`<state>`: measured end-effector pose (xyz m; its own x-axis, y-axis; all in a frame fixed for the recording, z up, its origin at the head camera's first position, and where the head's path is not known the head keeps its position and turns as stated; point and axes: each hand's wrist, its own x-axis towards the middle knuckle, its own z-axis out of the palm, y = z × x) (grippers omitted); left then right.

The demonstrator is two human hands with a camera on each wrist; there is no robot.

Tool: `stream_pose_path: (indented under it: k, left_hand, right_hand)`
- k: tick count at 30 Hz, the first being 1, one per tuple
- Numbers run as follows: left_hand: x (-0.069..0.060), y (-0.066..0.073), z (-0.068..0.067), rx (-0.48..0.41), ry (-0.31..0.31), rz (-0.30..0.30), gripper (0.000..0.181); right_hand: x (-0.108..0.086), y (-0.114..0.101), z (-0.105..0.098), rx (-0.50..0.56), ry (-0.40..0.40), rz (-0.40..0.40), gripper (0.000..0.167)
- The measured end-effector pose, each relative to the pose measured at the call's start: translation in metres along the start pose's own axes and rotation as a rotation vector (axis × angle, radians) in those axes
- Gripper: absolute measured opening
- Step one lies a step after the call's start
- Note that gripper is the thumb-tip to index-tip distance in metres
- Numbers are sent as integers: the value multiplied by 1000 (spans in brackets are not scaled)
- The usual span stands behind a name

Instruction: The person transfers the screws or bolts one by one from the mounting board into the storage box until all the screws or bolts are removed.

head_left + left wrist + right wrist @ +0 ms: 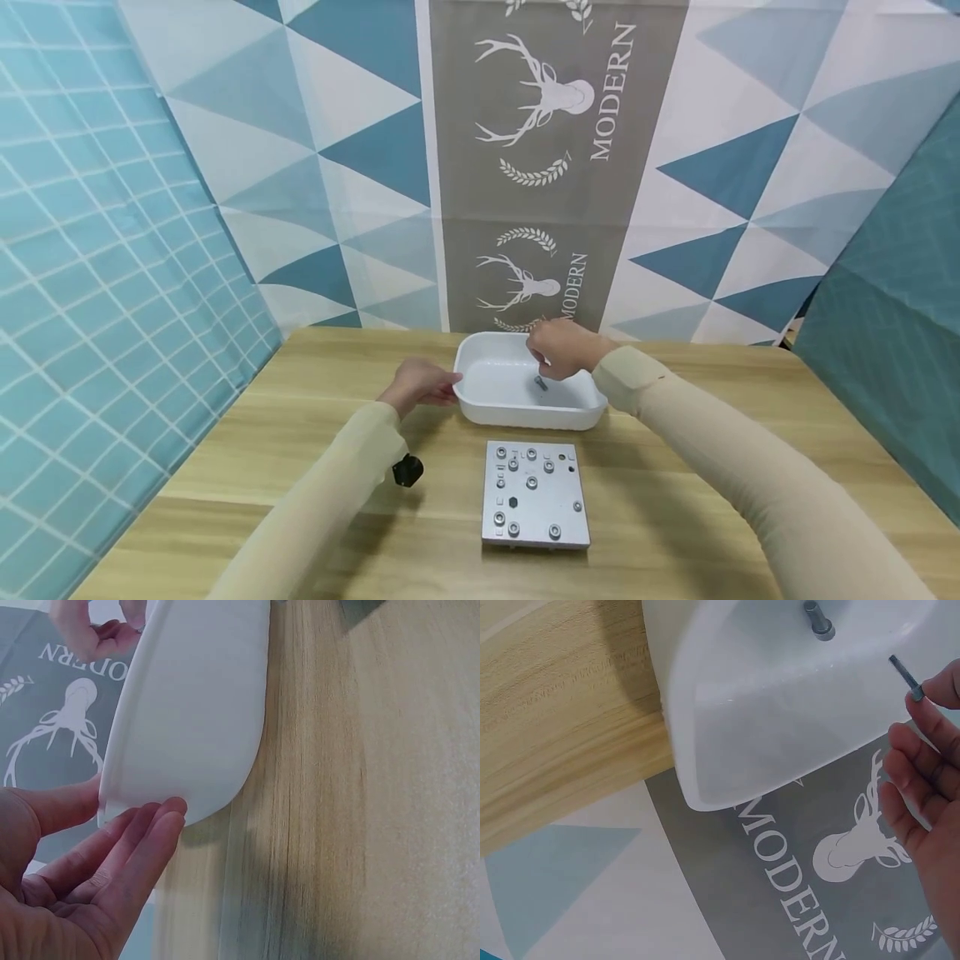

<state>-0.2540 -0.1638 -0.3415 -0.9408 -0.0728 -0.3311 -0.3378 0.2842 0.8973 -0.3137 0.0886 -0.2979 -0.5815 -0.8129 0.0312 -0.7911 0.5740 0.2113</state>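
A white rectangular dish (528, 417) with rounded corners stands near the back of the wooden table. At its left end my left hand (423, 383) grips the rim, thumb on the edge and fingers against the outer wall (195, 727). Over the dish, my right hand (566, 348) pinches a thin socket-head bolt (906, 676) by its head between thumb and forefinger. A thicker bolt (819, 621) lies on the dish floor below. In the head view the pinched bolt is hidden behind the right hand.
In front of the dish lies a silver metal plate (536, 500) with several bolts seated in it and a few holes. A black object (408, 471) shows at the left sleeve. A patterned cloth (517, 167) hangs behind the table.
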Motion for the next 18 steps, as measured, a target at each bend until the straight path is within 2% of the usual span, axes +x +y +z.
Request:
stream_pose_path:
  k: [7, 18]
  left_hand:
    - [-6, -1, 1, -2, 9, 6, 32]
    - [-5, -1, 1, 0, 15, -5, 33]
  right_hand:
    - [-1, -2, 3, 16, -14, 7, 9]
    - [-9, -3, 0, 38, -10, 19, 11]
